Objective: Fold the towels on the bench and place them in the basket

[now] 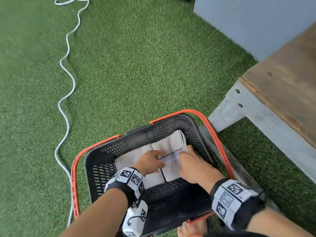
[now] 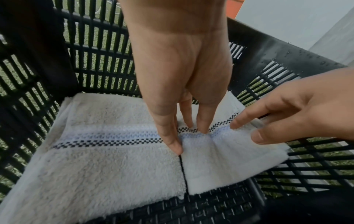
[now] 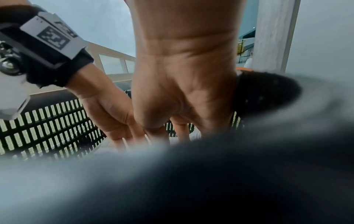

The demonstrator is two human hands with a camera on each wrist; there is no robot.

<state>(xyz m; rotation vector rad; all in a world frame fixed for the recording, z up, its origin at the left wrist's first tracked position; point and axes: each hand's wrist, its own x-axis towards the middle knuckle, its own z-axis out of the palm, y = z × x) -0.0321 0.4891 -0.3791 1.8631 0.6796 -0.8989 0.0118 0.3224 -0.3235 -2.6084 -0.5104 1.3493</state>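
Observation:
A black slotted basket point(image 1: 106, 175) with orange handles stands on the turf. Two folded white towels lie side by side on its floor: the left towel point(image 1: 131, 156) and the right towel point(image 1: 172, 142), each with a checkered stripe. My left hand point(image 1: 153, 158) presses straight fingers down at the seam between them. In the left wrist view the left hand point(image 2: 187, 115) stands on the stripe between the left towel point(image 2: 107, 159) and the right towel point(image 2: 220, 163). My right hand point(image 1: 189, 159) rests on the right towel, and its fingertips point(image 2: 235, 125) touch the stripe. Both hands hold nothing.
The wooden bench point(image 1: 282, 86) with a grey metal frame stands just right of the basket. A white rope point(image 1: 68, 48) snakes over the green turf on the left. A grey wall point(image 1: 256, 23) rises at the back right. Dark blur hides the lower right wrist view.

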